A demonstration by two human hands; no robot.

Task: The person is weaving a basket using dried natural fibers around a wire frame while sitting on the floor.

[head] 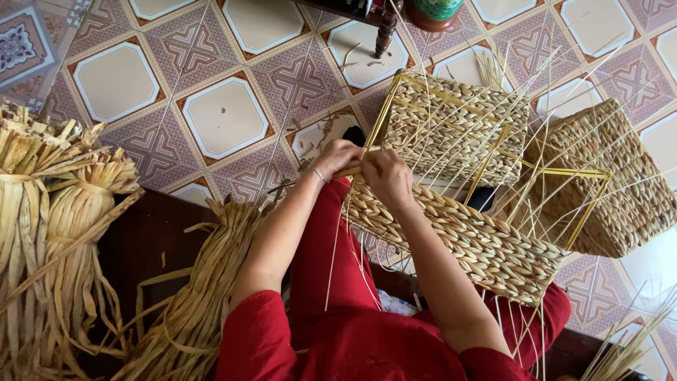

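Observation:
A partly woven straw basket point(465, 236) lies across my lap, its yellow frame rods sticking outward. My left hand point(335, 156) and my right hand point(386, 175) meet at the basket's upper left corner. Both pinch a flat straw strand point(349, 170) against the woven edge. A thin bracelet sits on my left wrist. Loose thin strands hang down from the basket over my red trousers.
Two other woven baskets stand on the tiled floor, one straight ahead point(451, 127) and one at the right point(610, 180). Bundles of dried straw point(60, 233) lie at my left, more by my knee point(201, 303). A dark furniture leg point(384, 28) stands at the top.

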